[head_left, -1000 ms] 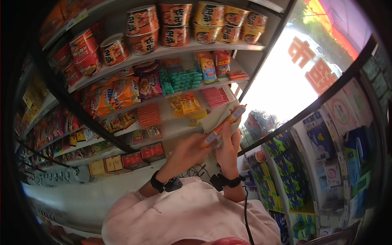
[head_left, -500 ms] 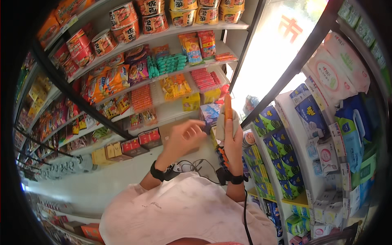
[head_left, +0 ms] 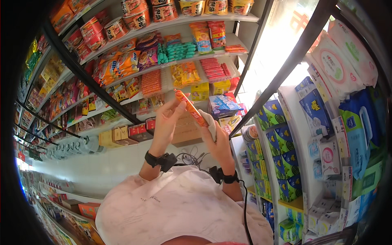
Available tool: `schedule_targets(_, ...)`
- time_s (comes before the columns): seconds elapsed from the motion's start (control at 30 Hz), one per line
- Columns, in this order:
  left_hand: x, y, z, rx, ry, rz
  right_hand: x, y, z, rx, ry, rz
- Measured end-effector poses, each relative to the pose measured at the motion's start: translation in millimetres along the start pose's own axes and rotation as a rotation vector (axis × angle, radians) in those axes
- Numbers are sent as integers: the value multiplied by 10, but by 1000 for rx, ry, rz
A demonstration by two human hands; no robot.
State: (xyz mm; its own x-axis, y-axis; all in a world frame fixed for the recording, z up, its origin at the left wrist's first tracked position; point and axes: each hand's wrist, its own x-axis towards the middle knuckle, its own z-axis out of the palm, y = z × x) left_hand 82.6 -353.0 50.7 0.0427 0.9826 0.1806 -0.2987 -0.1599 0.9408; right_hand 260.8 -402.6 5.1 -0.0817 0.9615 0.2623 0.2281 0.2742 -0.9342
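Observation:
A slim wrapped sausage [head_left: 191, 108] in orange-red film slants between my hands, its upper end to the left. My left hand [head_left: 168, 117] pinches it near that upper end with thumb and fingers. Lower down, my right hand [head_left: 220, 143] closes around a greyish cloth [head_left: 210, 123], which lies against the sausage's lower end. Part of the cloth is hidden by the right fingers. Behind the hands, similar orange sticks [head_left: 151, 83] lie stacked on a shelf, with yellow packets [head_left: 185, 73] and pink-red sticks [head_left: 214, 70] beside them.
A cardboard box [head_left: 188, 127] stands beyond my hands, beside a blue-and-white box [head_left: 223, 105]. Snack shelves with bowl noodles [head_left: 165, 13] rise ahead. At right, a shelf holds blue-green boxes [head_left: 288, 159] and tissue packs [head_left: 332, 65]. Dark cables [head_left: 191, 158] lie below the hands.
My left hand has come up to the sausage and taken hold of its upper end. The sausage has tilted from upright to leaning left. My right hand has shifted left and lower.

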Motion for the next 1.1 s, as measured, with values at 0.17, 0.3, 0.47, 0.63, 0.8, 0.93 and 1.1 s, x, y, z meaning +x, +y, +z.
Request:
schedule_targets(0.17, 154, -71, -117, -39, -114, -7, 67, -72, 33, 380, 42, 79)
schedule_targets(0.3, 376, -93, -236, -225, -211, -82, 87, -173, 43, 976, -45, 503)
schedule_targets(0.47, 653, -178, -428, -255, -197, -214, 391, 3, 186, 945, -261, 524)
schedule_targets(0.63, 827, -116, -698, 228, -278, -196, 975, 49, 820, 470, -429, 182)
schedule_targets(0.8, 1047, -203, -1024, 376, -207, 79, 1355, 170, 1176, 497, -208, 170)
schedule_targets(0.93, 1175, -267, -1315, 280, -244, -115, 1573, 157, 1299, 526, -167, 263)
schedule_targets(1.1, 1339, -171, -1342, 373, -200, -57, 1799, 192, 1287, 629, 163, 395)
